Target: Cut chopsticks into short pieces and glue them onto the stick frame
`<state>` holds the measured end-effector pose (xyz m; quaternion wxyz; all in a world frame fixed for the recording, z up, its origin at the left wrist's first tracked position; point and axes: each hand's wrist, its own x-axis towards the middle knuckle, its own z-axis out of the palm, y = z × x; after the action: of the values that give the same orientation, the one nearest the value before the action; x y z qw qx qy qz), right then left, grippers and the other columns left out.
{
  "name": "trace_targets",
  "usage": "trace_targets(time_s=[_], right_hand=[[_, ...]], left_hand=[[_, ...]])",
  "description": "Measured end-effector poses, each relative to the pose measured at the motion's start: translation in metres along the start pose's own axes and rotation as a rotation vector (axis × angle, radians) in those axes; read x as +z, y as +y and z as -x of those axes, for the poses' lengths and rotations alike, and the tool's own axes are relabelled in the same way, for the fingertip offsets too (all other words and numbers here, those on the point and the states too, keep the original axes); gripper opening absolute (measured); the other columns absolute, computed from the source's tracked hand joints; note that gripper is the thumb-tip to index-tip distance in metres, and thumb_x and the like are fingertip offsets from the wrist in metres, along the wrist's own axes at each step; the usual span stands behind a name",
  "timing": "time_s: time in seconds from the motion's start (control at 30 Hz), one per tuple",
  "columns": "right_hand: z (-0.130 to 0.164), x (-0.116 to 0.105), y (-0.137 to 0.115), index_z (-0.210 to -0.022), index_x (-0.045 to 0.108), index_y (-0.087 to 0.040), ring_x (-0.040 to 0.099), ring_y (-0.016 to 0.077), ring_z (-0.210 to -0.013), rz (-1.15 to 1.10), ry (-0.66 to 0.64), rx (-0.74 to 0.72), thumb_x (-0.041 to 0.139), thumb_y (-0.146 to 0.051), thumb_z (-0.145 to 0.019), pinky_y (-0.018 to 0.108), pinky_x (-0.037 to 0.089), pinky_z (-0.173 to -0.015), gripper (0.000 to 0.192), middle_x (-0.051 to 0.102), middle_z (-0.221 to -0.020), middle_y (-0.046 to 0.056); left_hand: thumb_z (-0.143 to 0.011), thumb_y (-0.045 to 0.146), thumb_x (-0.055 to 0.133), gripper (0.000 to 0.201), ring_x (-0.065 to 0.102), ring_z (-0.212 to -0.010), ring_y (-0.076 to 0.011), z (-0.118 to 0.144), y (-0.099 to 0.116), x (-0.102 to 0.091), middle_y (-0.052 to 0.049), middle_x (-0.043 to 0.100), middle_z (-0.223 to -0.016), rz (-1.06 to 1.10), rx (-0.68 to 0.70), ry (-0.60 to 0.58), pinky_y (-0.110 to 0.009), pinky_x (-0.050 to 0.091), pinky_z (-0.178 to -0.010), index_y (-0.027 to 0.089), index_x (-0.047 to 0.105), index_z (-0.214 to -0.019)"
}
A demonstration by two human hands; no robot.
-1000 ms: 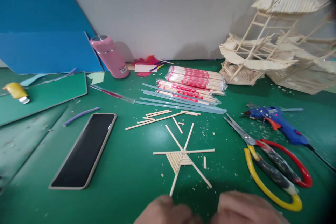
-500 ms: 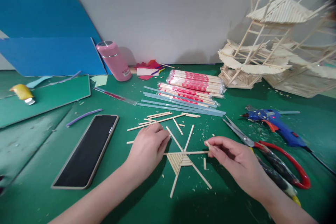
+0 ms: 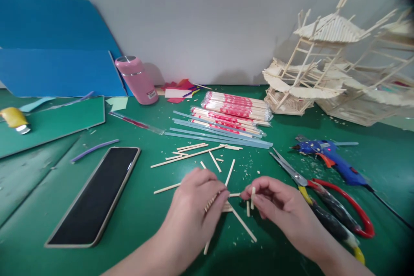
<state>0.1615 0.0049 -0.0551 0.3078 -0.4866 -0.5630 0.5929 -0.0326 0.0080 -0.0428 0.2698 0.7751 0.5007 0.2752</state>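
A star-shaped frame of thin wooden sticks [image 3: 245, 225] lies on the green table, its arms fanning out from the centre. My left hand [image 3: 194, 202] covers its left half, with thumb and fingers closed on the frame around the section filled with short sticks. Much of that section is hidden under the hand. At the frame's right arm, my right hand [image 3: 278, 202] pinches a short piece of stick [image 3: 253, 197] between thumb and finger, its fingertips beside the arm's end. Another short piece [image 3: 248, 208] lies just left of those fingers.
Cut sticks [image 3: 189, 156] lie behind the frame, then pale blue glue sticks [image 3: 220, 136] and wrapped chopsticks [image 3: 237, 105]. Scissors [image 3: 299, 179] and a blue glue gun [image 3: 336, 159] are on the right. A phone [image 3: 97, 198], pink bottle [image 3: 137, 79] and stick tower [image 3: 310, 64] stand or lie around.
My left hand has moved right, onto the middle of the frame, and closed over it. My right hand has shifted slightly left and down, and the piece in it now stands upright. The view shifted slightly.
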Motion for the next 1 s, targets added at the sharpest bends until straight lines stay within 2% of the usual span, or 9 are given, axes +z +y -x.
trace_targets(time_s=[0.07, 0.17, 0.27, 0.33, 0.47, 0.6, 0.8, 1.0], right_hand=[[0.000, 0.002, 0.000, -0.080, 0.056, -0.021, 0.048, 0.0108, -0.070, 0.006, -0.002, -0.086, 0.054, -0.034, -0.081, 0.022, 0.041, -0.062, 0.013, 0.053, -0.084, 0.001], [0.000, 0.004, 0.002, -0.077, 0.058, -0.023, 0.047, 0.0112, -0.073, -0.040, -0.009, -0.153, 0.056, -0.032, -0.079, 0.021, 0.041, -0.064, 0.009, 0.047, -0.081, -0.001], [0.000, 0.005, 0.003, -0.079, 0.061, -0.025, 0.048, 0.0107, -0.071, -0.157, -0.035, -0.127, 0.058, -0.031, -0.078, 0.021, 0.042, -0.063, 0.007, 0.046, -0.082, -0.001], [0.001, 0.005, 0.004, -0.079, 0.062, -0.025, 0.049, 0.0103, -0.071, -0.217, -0.043, -0.115, 0.059, -0.030, -0.078, 0.021, 0.043, -0.064, 0.006, 0.047, -0.084, -0.001], [0.002, 0.006, 0.007, -0.086, 0.062, -0.025, 0.050, 0.0116, -0.074, -0.311, -0.041, -0.084, 0.054, -0.032, -0.081, 0.024, 0.043, -0.067, 0.011, 0.050, -0.085, 0.000], [0.002, 0.007, 0.006, -0.073, 0.060, -0.019, 0.048, 0.0105, -0.067, -0.400, -0.063, -0.035, 0.050, -0.031, -0.084, 0.023, 0.041, -0.061, 0.019, 0.046, -0.076, 0.000], [0.000, 0.008, 0.003, -0.068, 0.056, -0.017, 0.048, 0.0105, -0.064, -0.602, -0.129, 0.125, 0.053, -0.029, -0.080, 0.024, 0.038, -0.056, 0.017, 0.046, -0.075, -0.001], [-0.003, 0.010, 0.001, -0.067, 0.057, -0.016, 0.042, 0.0083, -0.059, -0.584, -0.109, 0.186, 0.056, -0.030, -0.077, 0.021, 0.034, -0.054, 0.017, 0.048, -0.070, -0.001]], left_hand=[[-0.085, 0.022, 0.044, 0.024, 0.050, -0.070, -0.0145, 0.000, 0.012, 0.005, -0.003, 0.055, -0.073, 0.195, -0.112, -0.133, -0.026, 0.039, -0.064, 0.016, 0.064, -0.072], [-0.081, 0.027, 0.050, 0.020, 0.049, -0.066, -0.0131, -0.003, 0.020, 0.014, -0.002, 0.055, -0.072, 0.546, -0.282, -0.282, -0.023, 0.037, -0.060, 0.015, 0.065, -0.075], [-0.077, 0.033, 0.055, 0.023, 0.047, -0.063, -0.0114, -0.004, 0.020, 0.019, -0.002, 0.057, -0.067, 0.881, -0.422, -0.338, -0.022, 0.036, -0.059, 0.013, 0.066, -0.076], [-0.076, 0.035, 0.057, 0.026, 0.043, -0.055, -0.0088, -0.003, 0.019, 0.022, -0.001, 0.057, -0.061, 0.974, -0.478, -0.348, -0.021, 0.033, -0.054, 0.011, 0.067, -0.072], [-0.077, 0.038, 0.056, 0.030, 0.036, -0.047, -0.0068, -0.002, 0.020, 0.024, -0.001, 0.056, -0.054, 0.990, -0.516, -0.348, -0.019, 0.027, -0.047, 0.011, 0.067, -0.069], [-0.077, 0.038, 0.057, 0.030, 0.035, -0.047, -0.0066, -0.002, 0.021, 0.026, 0.000, 0.054, -0.052, 0.960, -0.495, -0.362, -0.019, 0.026, -0.047, 0.012, 0.068, -0.069], [-0.077, 0.036, 0.057, 0.027, 0.045, -0.054, -0.0096, 0.000, 0.019, 0.029, 0.000, 0.053, -0.056, 0.981, -0.442, -0.338, -0.022, 0.036, -0.057, 0.012, 0.070, -0.079], [-0.076, 0.037, 0.057, 0.028, 0.045, -0.053, -0.0099, 0.000, 0.020, 0.027, 0.001, 0.053, -0.052, 0.944, -0.458, -0.317, -0.022, 0.036, -0.057, 0.012, 0.068, -0.069]])
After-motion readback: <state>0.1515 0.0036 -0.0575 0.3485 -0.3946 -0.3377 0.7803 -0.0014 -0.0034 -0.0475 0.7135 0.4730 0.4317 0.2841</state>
